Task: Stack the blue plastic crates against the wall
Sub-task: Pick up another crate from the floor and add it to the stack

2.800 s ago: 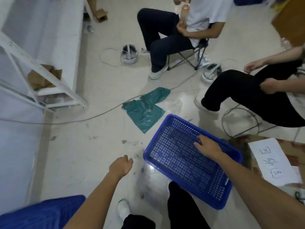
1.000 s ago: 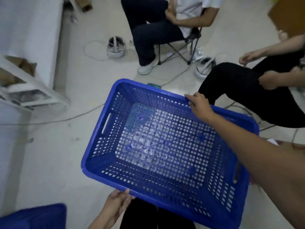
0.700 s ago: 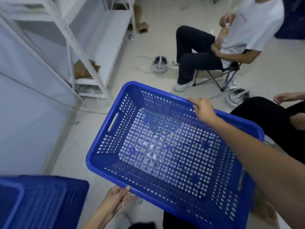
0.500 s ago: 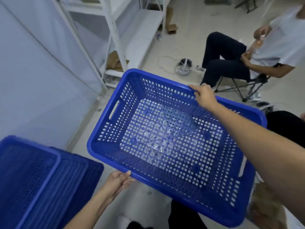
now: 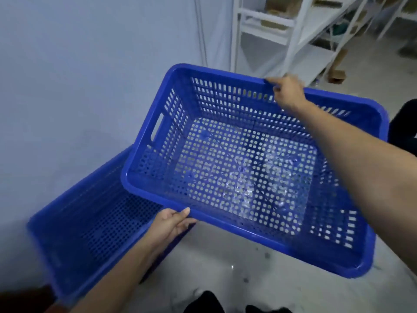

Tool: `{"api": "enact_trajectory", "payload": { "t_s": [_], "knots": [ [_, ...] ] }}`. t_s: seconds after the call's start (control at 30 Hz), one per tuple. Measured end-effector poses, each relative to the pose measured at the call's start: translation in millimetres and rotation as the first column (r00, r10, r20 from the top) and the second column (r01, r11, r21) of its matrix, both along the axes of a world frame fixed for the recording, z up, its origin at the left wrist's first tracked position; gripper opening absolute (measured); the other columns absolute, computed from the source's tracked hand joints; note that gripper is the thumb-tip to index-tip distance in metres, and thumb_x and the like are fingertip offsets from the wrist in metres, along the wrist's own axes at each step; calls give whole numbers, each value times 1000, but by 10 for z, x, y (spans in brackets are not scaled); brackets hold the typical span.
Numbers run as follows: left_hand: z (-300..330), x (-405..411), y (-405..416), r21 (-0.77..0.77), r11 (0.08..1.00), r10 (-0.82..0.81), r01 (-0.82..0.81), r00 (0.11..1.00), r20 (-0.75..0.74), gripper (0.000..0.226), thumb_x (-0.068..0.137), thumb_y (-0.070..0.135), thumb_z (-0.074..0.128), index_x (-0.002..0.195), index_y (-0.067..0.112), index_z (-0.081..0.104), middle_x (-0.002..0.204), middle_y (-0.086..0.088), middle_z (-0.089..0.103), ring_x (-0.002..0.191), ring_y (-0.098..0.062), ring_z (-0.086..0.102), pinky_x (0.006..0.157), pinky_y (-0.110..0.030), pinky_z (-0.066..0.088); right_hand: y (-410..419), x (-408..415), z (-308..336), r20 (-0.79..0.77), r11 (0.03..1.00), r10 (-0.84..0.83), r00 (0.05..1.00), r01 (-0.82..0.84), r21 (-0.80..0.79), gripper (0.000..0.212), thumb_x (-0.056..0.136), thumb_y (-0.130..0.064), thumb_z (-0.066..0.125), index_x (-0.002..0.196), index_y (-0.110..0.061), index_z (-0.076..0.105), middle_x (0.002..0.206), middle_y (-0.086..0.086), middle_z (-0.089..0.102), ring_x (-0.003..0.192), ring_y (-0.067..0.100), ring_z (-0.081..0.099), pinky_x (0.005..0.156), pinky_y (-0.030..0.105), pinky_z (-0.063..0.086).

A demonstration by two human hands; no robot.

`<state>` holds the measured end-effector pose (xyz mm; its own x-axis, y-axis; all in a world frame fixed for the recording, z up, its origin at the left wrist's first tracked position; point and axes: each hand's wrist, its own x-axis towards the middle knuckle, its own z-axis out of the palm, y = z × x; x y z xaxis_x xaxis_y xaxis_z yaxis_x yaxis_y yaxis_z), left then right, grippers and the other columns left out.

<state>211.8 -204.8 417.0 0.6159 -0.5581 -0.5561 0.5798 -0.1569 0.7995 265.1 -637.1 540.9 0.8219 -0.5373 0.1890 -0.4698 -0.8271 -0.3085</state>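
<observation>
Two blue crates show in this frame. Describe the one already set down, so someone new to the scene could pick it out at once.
Start at the pale wall on the left and follow it down to the floor. The crate on the floor sits at its foot, lower left in view. Unlike the carried crate, gripped by the left hand and right hand, no hand holds it, and it lies partly under the other's corner.

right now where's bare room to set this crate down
Open: inside the lower crate by the wall, and the bare floor between it and the held crate. Crowded: the shelving corner, far right. Left hand and right hand grip the rims.
</observation>
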Motion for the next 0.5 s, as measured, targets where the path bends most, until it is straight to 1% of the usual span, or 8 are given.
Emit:
{"api": "enact_trajectory", "payload": {
  "t_s": [0.07, 0.1, 0.17, 0.23, 0.3, 0.4, 0.47, 0.5],
  "knots": [
    [145, 110, 266, -26, 999, 37, -36, 999, 30, 52, 89, 15, 61, 116, -28, 48, 121, -33, 62, 112, -44, 62, 67, -21, 56, 323, 413, 195, 14, 999, 49, 999, -49, -12, 46, 96, -7, 39, 135, -24, 53, 125, 26, 56, 114, 42, 53, 102, 45, 39],
    [228, 147, 389, -47, 998, 44, -42, 998, 45, 55, 85, 17, 62, 113, -29, 49, 117, -30, 66, 109, -41, 65, 66, -19, 55, 490, 605, 276, 28, 998, 68, 997, -67, -19, 45, 96, -8, 38, 135, -25, 53, 125, 27, 56, 114, 43, 52, 103, 47, 39],
    [344, 221, 628, -80, 995, 66, -59, 995, 81, 66, 75, 22, 67, 112, -30, 48, 108, -21, 72, 98, -30, 72, 71, -21, 57, 847, 958, 432, 61, 994, 111, 992, -110, -24, 44, 98, -10, 36, 134, -27, 54, 127, 25, 53, 117, 42, 49, 104, 46, 35],
    [399, 281, 859, -108, 988, 119, -110, 990, 80, 53, 81, 16, 62, 113, -26, 50, 107, -16, 74, 94, -25, 73, 69, -20, 56, 1204, 1302, 550, 99, 987, 162, 982, -163, 2, 44, 98, -9, 36, 133, -27, 56, 127, 22, 52, 114, 40, 49, 102, 40, 37],
    [481, 314, 1072, -102, 982, 167, -160, 984, 62, 34, 94, 7, 50, 112, -22, 55, 113, -14, 72, 101, -25, 71, 72, -21, 55, 1557, 1639, 613, 106, 973, 229, 968, -230, 6, 44, 98, -9, 36, 132, -27, 57, 124, 21, 53, 108, 40, 52, 100, 39, 40],
    [520, 334, 1391, -44, 965, 259, -257, 965, 36, 31, 96, 11, 49, 109, -16, 56, 125, -11, 67, 111, -24, 67, 84, -28, 54, 2113, 2138, 624, 72, 932, 362, 929, -360, -37, 44, 98, -10, 35, 132, -28, 57, 120, 22, 55, 104, 40, 55, 97, 43, 42],
    [525, 345, 1568, -31, 930, 367, -367, 930, -15, 37, 94, 12, 54, 112, -21, 52, 131, -17, 63, 114, -32, 64, 80, -26, 55, 2502, 2467, 580, 41, 894, 448, 893, -446, -56, 44, 98, -10, 35, 131, -29, 57, 120, 23, 56, 104, 41, 55, 98, 46, 42],
    [518, 348, 1646, -36, 912, 406, -408, 912, -55, 39, 89, 13, 61, 110, -20, 54, 127, -18, 65, 113, -35, 64, 75, -25, 55, 2687, 2617, 540, 22, 868, 494, 869, -491, -71, 44, 98, -10, 35, 131, -30, 57, 119, 23, 56, 104, 42, 55, 97, 48, 42]
  ]
}}
